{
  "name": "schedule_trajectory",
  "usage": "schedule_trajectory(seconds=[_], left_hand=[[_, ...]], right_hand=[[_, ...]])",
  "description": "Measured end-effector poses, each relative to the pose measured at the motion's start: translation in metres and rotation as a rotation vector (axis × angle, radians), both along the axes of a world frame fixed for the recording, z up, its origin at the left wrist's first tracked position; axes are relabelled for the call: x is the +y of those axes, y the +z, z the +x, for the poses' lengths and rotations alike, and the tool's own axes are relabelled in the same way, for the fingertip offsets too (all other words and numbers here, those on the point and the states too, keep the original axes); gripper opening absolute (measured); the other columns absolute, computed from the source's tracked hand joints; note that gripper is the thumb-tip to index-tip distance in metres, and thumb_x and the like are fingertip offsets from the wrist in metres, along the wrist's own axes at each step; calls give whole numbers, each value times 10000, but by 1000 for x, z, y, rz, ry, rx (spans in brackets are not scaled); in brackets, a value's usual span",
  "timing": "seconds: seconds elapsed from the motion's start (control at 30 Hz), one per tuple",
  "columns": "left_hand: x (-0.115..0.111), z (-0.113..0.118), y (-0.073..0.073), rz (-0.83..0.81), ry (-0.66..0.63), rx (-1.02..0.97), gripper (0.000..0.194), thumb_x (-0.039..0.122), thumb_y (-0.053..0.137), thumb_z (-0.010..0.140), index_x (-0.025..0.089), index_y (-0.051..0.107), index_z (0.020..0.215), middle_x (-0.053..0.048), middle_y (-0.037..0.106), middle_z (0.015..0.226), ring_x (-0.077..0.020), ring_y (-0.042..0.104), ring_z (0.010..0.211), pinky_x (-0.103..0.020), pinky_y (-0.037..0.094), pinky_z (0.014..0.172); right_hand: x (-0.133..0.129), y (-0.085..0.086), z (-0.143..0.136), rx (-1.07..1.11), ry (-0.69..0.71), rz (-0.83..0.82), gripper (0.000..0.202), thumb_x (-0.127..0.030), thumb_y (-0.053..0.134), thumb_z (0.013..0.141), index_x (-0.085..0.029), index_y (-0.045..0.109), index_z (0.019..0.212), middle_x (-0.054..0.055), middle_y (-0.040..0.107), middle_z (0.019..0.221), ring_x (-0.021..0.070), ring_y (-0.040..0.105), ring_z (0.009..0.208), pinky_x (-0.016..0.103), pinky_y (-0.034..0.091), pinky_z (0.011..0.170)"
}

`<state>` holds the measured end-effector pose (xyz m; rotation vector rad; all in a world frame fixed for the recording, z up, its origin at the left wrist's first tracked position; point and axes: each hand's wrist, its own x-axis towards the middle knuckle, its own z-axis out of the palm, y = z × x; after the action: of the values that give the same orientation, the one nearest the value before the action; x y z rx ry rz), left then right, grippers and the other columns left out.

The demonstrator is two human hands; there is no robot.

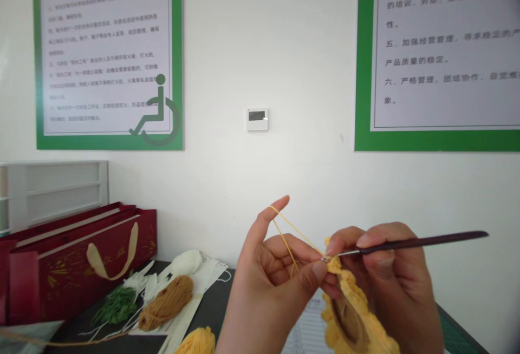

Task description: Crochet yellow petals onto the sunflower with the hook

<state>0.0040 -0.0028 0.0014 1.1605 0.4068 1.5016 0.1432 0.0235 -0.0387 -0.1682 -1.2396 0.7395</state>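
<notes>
— White wall (219, 45) behind; what lies left of the scalloped yellow-and-brown crocheted piece (368, 316)?
— Well left, a dark red gift bag (73, 264); nearer it, an oval brown yarn skein (166, 302).
— And the hands?
— Left hand (270, 289) pinches the piece's upper edge, thin yellow yarn (298, 231) over its forefinger; right hand (400, 273), on the piece's right, grips a slim dark-handled crochet hook (426, 241), metal tip at that edge.

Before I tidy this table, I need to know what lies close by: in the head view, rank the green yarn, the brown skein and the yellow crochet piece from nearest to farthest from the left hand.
1. Yellow crochet piece: pinched by the left hand.
2. Brown skein: on the table, left of the hand.
3. Green yarn: farther left, beyond the skein.
</notes>
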Motion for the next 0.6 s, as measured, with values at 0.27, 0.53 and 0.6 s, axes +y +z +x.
schedule_trajectory(seconds=[0.27,0.53,0.6], left_hand=[[-2,0,0,5,29,16,813,104,852,726,175,472,1441,-20,746,724,-192,734,644,-309,589,690],[-1,-1,-1,17,43,35,765,111,838,744,166,475,1415,2,732,709,-180,722,623,-302,575,676],[-1,-2,-1,16,49,42,747,110,833,753,165,481,1410,7,726,705,-173,719,630,-293,570,678]], right_hand=[[3,3,8,-34,3,35,104,-412,564,991,-310,557,972,13,738,833,96,532,500,226,441,491],[-1,2,10,-104,-110,134,55,-339,538,1012,-307,582,1009,21,739,881,127,614,589,266,507,543],[-2,2,13,-168,-193,221,63,-303,536,1015,-296,598,1026,32,745,892,148,661,647,271,534,551]])
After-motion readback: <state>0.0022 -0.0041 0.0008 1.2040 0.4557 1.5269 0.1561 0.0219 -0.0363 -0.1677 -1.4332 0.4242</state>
